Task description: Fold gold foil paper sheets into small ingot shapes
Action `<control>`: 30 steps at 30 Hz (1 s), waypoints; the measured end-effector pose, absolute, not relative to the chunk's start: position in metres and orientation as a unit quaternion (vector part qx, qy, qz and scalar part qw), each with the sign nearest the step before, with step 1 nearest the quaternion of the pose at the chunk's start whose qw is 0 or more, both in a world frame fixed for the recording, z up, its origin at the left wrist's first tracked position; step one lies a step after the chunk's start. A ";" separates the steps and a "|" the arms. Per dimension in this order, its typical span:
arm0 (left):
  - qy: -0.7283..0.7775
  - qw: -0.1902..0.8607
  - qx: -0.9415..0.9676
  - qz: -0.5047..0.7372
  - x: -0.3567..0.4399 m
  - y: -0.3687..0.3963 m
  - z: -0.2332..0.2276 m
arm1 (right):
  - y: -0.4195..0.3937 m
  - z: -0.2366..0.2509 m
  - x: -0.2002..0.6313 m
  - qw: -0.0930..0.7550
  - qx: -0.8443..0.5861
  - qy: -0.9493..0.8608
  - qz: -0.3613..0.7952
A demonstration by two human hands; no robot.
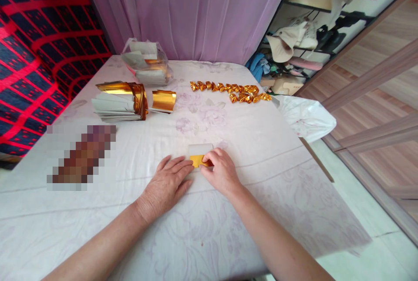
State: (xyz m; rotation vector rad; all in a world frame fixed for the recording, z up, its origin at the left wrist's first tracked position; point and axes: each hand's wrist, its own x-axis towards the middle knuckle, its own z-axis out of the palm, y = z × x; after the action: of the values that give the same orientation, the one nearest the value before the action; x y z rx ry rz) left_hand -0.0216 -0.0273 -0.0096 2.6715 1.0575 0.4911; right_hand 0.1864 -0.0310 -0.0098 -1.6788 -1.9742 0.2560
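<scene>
A small sheet of gold foil paper (196, 160) with a pale back lies on the cloth-covered table, its near part folded over so the gold side shows. My left hand (170, 181) rests flat with fingers stretched out, the fingertips touching the paper's left edge. My right hand (222, 170) pinches the right end of the gold fold between thumb and fingers. Beyond the hands, a fanned stack of gold foil paper (120, 102) lies at the left, beside a smaller curled piece of foil paper (163, 100). Folded gold pieces (225, 88) form rows at the back right.
A clear plastic bag (145, 61) of paper stands at the table's back left. A blurred-out patch (83, 155) covers something at the left. A white plastic bag (305, 115) sits beyond the right edge, near shelves (303, 46) with hats and shoes. A purple curtain (192, 11) hangs behind.
</scene>
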 end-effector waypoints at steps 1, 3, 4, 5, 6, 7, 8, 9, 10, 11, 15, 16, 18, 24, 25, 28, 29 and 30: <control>0.361 0.117 0.910 0.170 -0.022 -0.027 -0.009 | -0.031 -0.010 0.185 0.263 -0.624 -0.730 0.093; 0.362 0.122 0.907 0.178 -0.023 -0.027 -0.009 | -0.032 -0.009 0.183 0.261 -0.630 -0.726 0.087; 0.362 0.124 0.906 0.182 -0.024 -0.026 -0.009 | -0.032 -0.009 0.182 0.261 -0.633 -0.724 0.083; 0.363 0.126 0.904 0.187 -0.024 -0.026 -0.009 | -0.032 -0.008 0.181 0.260 -0.637 -0.721 0.078; 0.363 0.129 0.903 0.190 -0.024 -0.026 -0.009 | -0.032 -0.008 0.179 0.258 -0.642 -0.718 0.074; 0.363 0.132 0.902 0.192 -0.024 -0.026 -0.009 | -0.032 -0.008 0.178 0.254 -0.647 -0.715 0.072; 0.363 0.137 0.902 0.192 -0.025 -0.025 -0.009 | -0.032 -0.007 0.177 0.250 -0.652 -0.712 0.070; 0.362 0.141 0.901 0.193 -0.025 -0.025 -0.009 | -0.032 -0.006 0.175 0.246 -0.657 -0.709 0.070; 0.360 0.146 0.901 0.195 -0.025 -0.025 -0.009 | -0.032 -0.005 0.174 0.242 -0.663 -0.705 0.069; 0.358 0.150 0.900 0.197 -0.025 -0.025 -0.009 | -0.032 -0.004 0.173 0.239 -0.667 -0.702 0.067; 0.351 0.168 0.891 0.234 -0.026 -0.024 -0.009 | -0.033 -0.001 0.167 0.225 -0.686 -0.690 0.057; 0.351 0.174 0.886 0.249 -0.026 -0.024 -0.009 | -0.032 0.000 0.166 0.220 -0.690 -0.687 0.054; 0.354 0.185 0.874 0.278 -0.025 -0.023 -0.011 | -0.032 0.001 0.164 0.208 -0.699 -0.683 0.048; 0.356 0.189 0.862 0.309 -0.024 -0.021 -0.014 | -0.029 0.006 0.158 0.152 -0.719 -0.676 0.045; 0.356 0.188 0.862 0.308 -0.024 -0.021 -0.014 | -0.029 0.007 0.158 0.147 -0.720 -0.676 0.043; 0.355 0.185 0.865 0.302 -0.024 -0.021 -0.015 | -0.030 0.005 0.160 0.156 -0.711 -0.685 0.036; 0.352 0.178 0.868 0.301 -0.024 -0.021 -0.015 | -0.031 0.003 0.163 0.169 -0.701 -0.691 0.036; 0.350 0.169 0.871 0.300 -0.024 -0.022 -0.015 | -0.033 0.001 0.166 0.187 -0.689 -0.699 0.037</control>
State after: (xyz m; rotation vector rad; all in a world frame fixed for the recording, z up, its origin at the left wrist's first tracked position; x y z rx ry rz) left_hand -0.0244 -0.0217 -0.0152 2.4774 0.9938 0.8525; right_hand 0.1659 -0.0329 0.0014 -1.9393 -1.9684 0.1032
